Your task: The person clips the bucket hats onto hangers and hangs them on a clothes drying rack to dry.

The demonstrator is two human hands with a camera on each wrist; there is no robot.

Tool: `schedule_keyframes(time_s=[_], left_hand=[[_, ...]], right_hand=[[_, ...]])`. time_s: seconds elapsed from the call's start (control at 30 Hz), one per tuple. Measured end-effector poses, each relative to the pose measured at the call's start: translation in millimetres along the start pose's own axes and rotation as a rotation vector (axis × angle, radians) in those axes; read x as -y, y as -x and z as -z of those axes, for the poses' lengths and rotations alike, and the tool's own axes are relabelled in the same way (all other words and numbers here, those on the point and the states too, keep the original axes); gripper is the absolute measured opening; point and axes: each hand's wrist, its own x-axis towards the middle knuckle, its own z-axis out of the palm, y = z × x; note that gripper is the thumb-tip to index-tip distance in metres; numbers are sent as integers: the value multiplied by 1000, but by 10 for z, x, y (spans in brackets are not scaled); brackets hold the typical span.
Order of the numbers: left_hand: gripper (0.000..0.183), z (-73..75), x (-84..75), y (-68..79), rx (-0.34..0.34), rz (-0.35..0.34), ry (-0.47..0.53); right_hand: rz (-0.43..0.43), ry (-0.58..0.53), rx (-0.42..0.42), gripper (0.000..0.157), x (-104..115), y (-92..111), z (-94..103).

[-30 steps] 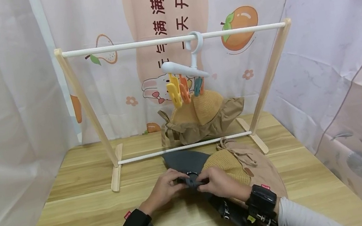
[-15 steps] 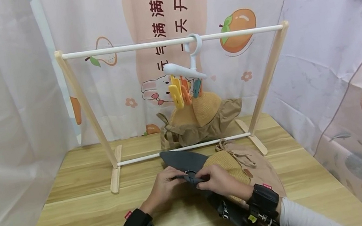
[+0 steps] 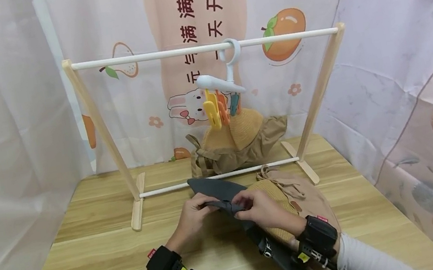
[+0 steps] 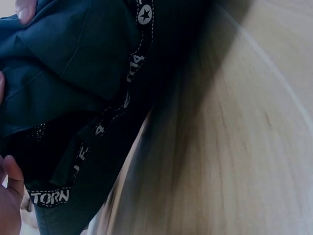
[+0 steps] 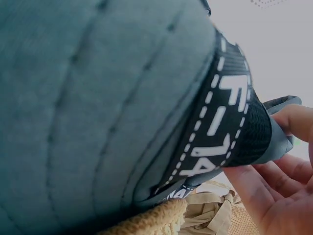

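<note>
A dark grey-green cloth hat (image 3: 213, 188) with a wide brim is between my hands, close over the table. My left hand (image 3: 191, 216) pinches its fabric from the left, and my right hand (image 3: 260, 210) pinches it from the right. In the right wrist view, the right hand's thumb and fingers (image 5: 281, 178) hold a fold of cloth beside a black inner band (image 5: 210, 125) with white lettering. The hat's hollow crown (image 4: 54, 63) fills the left part of the left wrist view, with fingertips at the frame's edge.
A straw hat with a pinkish-tan cloth brim (image 3: 314, 204) lies to the right, partly under the dark hat. Another straw hat with a brown brim (image 3: 244, 149) sits behind the wooden rack (image 3: 103, 125). From the rack's rail hangs a pale hanger (image 3: 218, 84) with coloured clips (image 3: 211, 111).
The pinched cloth now stretches wider between my hands. My left hand has moved slightly left and up, and the hat's far brim tip has shifted the same way.
</note>
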Motion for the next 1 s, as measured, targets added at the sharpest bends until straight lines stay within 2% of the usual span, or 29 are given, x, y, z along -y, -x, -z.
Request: schedule_keyframes(time_s=[0.27,0.43,1.0], left_hand=[[8,22,-55,-48,-1,27,14],[8,27,-75,-51,-7,66,20],[8,38,-251,-79,-63,112,15]], right_hand=[[-14,-59,-11,23,5,-21,29],[-24,-75,15,25,38,-13,54],[-23,-91,34,34,117,0,101]])
